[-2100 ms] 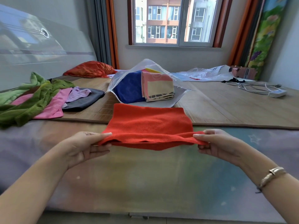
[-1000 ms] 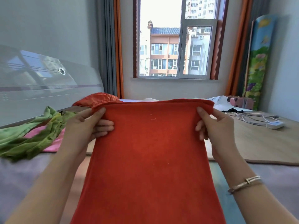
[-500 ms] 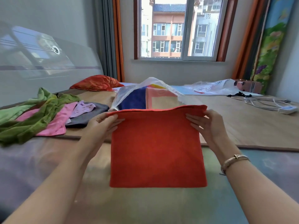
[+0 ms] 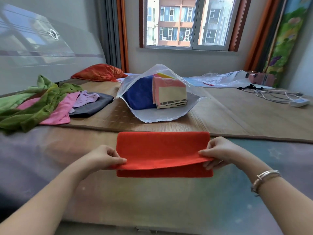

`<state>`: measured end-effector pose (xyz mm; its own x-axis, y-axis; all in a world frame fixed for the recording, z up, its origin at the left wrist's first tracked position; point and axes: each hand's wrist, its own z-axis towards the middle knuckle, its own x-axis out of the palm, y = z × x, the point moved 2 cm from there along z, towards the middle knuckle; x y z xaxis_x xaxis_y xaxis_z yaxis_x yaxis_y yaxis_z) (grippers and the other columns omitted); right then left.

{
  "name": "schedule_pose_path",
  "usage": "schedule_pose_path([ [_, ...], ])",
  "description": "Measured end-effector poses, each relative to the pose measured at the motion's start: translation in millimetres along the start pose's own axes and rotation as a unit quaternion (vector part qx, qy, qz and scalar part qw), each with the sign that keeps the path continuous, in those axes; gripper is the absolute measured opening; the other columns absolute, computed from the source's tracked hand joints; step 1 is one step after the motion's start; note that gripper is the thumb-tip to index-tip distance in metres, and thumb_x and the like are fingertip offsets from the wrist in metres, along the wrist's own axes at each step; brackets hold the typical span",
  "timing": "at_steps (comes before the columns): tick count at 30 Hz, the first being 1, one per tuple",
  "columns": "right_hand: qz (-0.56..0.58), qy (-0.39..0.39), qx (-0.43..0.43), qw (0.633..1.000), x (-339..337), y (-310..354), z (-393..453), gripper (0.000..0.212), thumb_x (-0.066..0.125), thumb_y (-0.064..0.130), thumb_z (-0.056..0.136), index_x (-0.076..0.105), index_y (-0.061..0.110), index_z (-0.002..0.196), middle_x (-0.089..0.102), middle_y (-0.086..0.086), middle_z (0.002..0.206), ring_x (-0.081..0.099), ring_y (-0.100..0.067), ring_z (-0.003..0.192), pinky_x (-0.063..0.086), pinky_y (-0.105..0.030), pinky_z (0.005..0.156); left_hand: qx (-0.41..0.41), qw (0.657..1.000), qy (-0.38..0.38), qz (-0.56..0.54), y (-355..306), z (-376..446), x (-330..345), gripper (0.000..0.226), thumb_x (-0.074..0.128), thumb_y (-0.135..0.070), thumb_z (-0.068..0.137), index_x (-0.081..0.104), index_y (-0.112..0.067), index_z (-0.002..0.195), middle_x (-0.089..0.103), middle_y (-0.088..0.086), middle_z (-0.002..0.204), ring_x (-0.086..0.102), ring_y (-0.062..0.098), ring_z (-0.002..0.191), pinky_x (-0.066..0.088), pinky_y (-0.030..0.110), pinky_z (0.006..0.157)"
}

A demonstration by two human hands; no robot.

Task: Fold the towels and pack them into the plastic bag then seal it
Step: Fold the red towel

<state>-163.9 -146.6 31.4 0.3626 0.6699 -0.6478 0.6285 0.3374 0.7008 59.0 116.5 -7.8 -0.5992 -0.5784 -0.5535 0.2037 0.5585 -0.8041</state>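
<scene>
One red towel (image 4: 162, 148) lay folded on the bed (image 4: 50, 150), its upper layer's near edge pinched by the left hand (image 4: 103, 157) and the right hand (image 4: 220, 152). Beyond, on a woven mat (image 4: 237, 114), one crinkled plastic bag (image 4: 152, 116) gaped around three folded towels; five loose cloths (image 4: 42, 102) sprawled left.

The plastic bag (image 4: 159, 114) hides the blue towel's (image 4: 140, 94) rear; the green cloth (image 4: 25, 114) runs off-frame.
</scene>
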Motion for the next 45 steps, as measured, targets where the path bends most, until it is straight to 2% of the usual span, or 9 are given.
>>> schedule_pose_path([
  [6,-0.193,-0.094,0.036,0.976,4.2,-12.3,7.4,0.042,0.069,0.039,0.084,0.044,0.008,0.098,0.069,-0.01,0.08,0.072,-0.025,0.067,0.06,-0.036,0.061,-0.041,0.998,-0.036,-0.026,9.2,14.0,7.5,0.032,0.08,-0.022,0.078,0.052,-0.009,0.088,0.066,0.009,0.088,0.063,0.021,0.078,0.047,0.029,0.066],
  [10,-0.12,-0.094,0.051,0.987,9.3,-9.6,15.2,0.062,0.072,0.038,0.083,0.034,0.004,0.118,0.061,-0.011,0.087,0.066,-0.021,0.066,0.055,-0.03,0.049,-0.048,0.996,-0.062,-0.047,7.9,21.2,15.8,0.033,0.082,-0.022,0.076,0.055,-0.008,0.09,0.066,0.009,0.087,0.062,0.021,0.078,0.048,0.029,0.066],
  [16,-0.028,-0.053,0.056,0.997,3.3,-12.3,18.9,0.033,0.066,0.034,0.089,0.049,0.011,0.106,0.059,-0.006,0.102,0.056,-0.021,0.093,0.043,-0.027,0.061,-0.051,0.989,-0.06,-0.127,2.8,27.0,18.5,0.026,0.079,-0.016,0.078,0.06,-0.009,0.094,0.067,0.007,0.089,0.063,0.019,0.082,0.051,0.033,0.082],
  [22,0.072,-0.045,-0.038,0.996,-0.2,5.3,4.7,0.023,0.061,0.03,0.091,0.062,0.015,0.11,0.066,-0.002,0.1,0.063,-0.016,0.089,0.049,-0.026,0.067,0.044,0.983,-0.077,-0.158,-28.4,8.7,13.0,0.02,0.075,-0.015,0.082,0.065,-0.016,0.099,0.068,0.001,0.089,0.063,0.012,0.078,0.047,0.022,0.064],
  [27,0.266,0.001,-0.124,0.956,7.8,49.8,-24.3,0.018,0.062,0.025,0.091,0.062,0.018,0.108,0.07,-0.008,0.102,0.066,-0.019,0.085,0.055,-0.028,0.065,0.141,0.974,-0.085,-0.155,-70.5,-13.2,7.9,0.023,0.078,-0.028,0.078,0.067,-0.024,0.099,0.071,-0.001,0.1,0.067,0.017,0.091,0.053,0.036,0.087],
  [34,0.327,0.041,-0.244,0.912,53.6,105.3,-31.8,0.014,0.061,0.014,0.09,0.052,0.018,0.081,0.053,0.0,0.07,0.05,-0.009,0.056,0.043,-0.024,0.052,0.218,0.953,0.021,-0.207,-104.8,-32.7,41.6,0.021,0.061,-0.027,0.094,0.063,-0.03,0.114,0.074,-0.004,0.101,0.07,0.013,0.096,0.053,0.036,0.092],
  [40,0.4,0.169,-0.255,0.864,58.3,126.3,-32.6,0.032,0.04,0.012,0.096,0.062,-0.004,0.114,0.064,-0.013,0.091,0.063,-0.019,0.065,0.047,-0.024,0.056,0.146,0.904,0.055,-0.397,-103.5,-35.2,28.2,0.042,0.057,-0.048,0.089,0.07,-0.015,0.112,0.074,0.013,0.101,0.07,0.025,0.086,0.059,0.033,0.072],
  [42,0.354,0.116,-0.302,0.877,56.3,125.3,-29.0,0.033,0.038,0.001,0.094,0.066,-0.003,0.112,0.067,-0.015,0.098,0.067,-0.024,0.079,0.048,-0.024,0.063,0.113,0.886,0.036,-0.448,-92.3,-29.5,22.8,0.039,0.062,-0.036,0.087,0.065,-0.007,0.113,0.071,0.015,0.104,0.07,0.026,0.081,0.059,0.033,0.065],
  [45,0.255,-0.121,-0.29,0.914,42.4,116.8,-14.1,0.026,0.055,0.005,0.088,0.067,0.015,0.109,0.066,-0.003,0.112,0.061,-0.021,0.104,0.047,-0.025,0.078,0.112,0.857,0.012,-0.502,-89.3,-15.9,16.7,0.018,0.051,-0.021,0.091,0.061,-0.008,0.098,0.069,0.004,0.073,0.065,0.014,0.059,0.054,0.022,0.053],
])
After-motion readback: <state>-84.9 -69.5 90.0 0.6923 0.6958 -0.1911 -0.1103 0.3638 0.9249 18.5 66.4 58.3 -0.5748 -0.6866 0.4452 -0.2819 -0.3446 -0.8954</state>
